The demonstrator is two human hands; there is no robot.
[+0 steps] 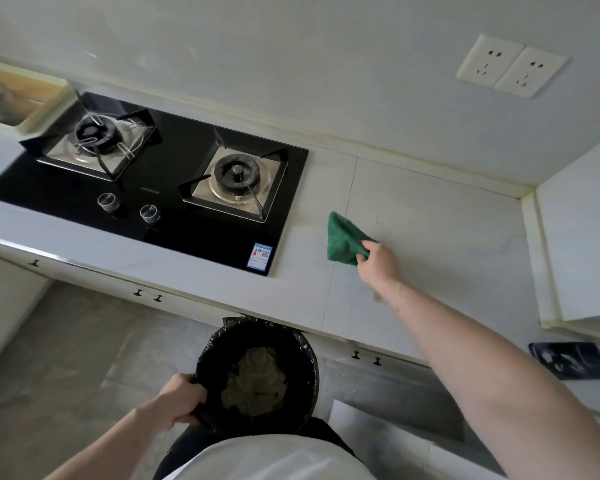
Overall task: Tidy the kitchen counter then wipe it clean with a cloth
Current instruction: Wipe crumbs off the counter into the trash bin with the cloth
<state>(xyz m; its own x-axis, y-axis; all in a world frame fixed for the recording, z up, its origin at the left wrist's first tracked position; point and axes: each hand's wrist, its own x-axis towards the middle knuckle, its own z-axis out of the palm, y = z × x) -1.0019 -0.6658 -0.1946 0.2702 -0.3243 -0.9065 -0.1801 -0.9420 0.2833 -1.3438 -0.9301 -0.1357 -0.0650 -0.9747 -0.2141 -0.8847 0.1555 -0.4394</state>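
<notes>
My right hand (381,263) pinches a green cloth (343,239) by one corner; the cloth hangs against the pale kitchen counter (430,216) just right of the stove. My left hand (179,398) grips the left rim of a black-lined bin (305,351), held below the counter's front edge. Crumpled brownish waste (255,381) lies inside the bin.
A black two-burner gas stove (174,188) is set into the counter on the left. A sink (18,98) sits at the far left. Wall sockets (511,65) are above. A white ledge (582,244) bounds the right; a dark mat (568,360) lies near it.
</notes>
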